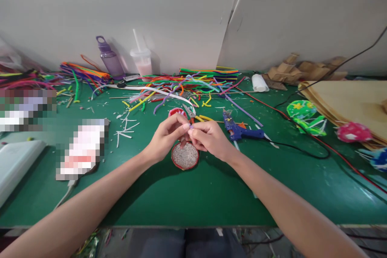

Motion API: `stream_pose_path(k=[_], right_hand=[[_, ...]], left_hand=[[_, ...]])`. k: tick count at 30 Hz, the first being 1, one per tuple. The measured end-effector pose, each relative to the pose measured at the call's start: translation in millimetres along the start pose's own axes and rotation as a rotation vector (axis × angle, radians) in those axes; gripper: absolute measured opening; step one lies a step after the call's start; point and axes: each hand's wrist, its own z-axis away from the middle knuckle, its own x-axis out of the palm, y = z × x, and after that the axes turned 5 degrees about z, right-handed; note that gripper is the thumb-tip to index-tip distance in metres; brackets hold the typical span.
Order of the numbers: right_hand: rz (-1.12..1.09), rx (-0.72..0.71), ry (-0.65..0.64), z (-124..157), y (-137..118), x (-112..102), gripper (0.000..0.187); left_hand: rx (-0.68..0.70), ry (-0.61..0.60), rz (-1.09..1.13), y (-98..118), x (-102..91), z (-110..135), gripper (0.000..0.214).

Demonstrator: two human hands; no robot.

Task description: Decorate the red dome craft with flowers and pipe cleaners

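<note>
Above the middle of the green table, my left hand (166, 136) and my right hand (213, 139) meet, thumbs and fingers pinched together. Between their fingertips shows a small purple piece (191, 127), mostly covered, perhaps a bit of pipe cleaner. Just below the hands is a round red-rimmed dish (185, 168) filled with small pearly beads. A pair of cutters (188, 111) lies right behind the fingers, its handles partly hidden. Next to it, a pink and red item (177, 112) is half covered by my left hand. To the right of my right hand lies a blue glue gun (242, 131).
Many coloured pipe cleaners (181, 84) are heaped along the back. A purple bottle (111, 59) and a lidded cup with straw (142, 61) stand by the wall. Black and red cables (341, 155) cross the right side, near green craft pieces (305, 117) and brown paper (347, 100).
</note>
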Motion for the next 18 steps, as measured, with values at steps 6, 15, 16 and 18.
stream_pose_path(k=[6,15,16,18], right_hand=[[0.004,0.073,-0.214,-3,-2,-21,0.036],[0.100,-0.005,-0.100,-1,-6,-13,0.029],[0.102,-0.011,-0.095,-1,-6,-13,0.030],[0.108,-0.020,-0.077,-2,-6,-15,0.031]], left_hand=[[-0.060,0.014,0.002,2,0.2,-1,0.020],[-0.139,-0.003,0.004,3,0.8,0,0.024],[-0.147,-0.002,0.003,3,0.5,0,0.025],[-0.148,0.001,-0.014,4,-0.6,0,0.025]])
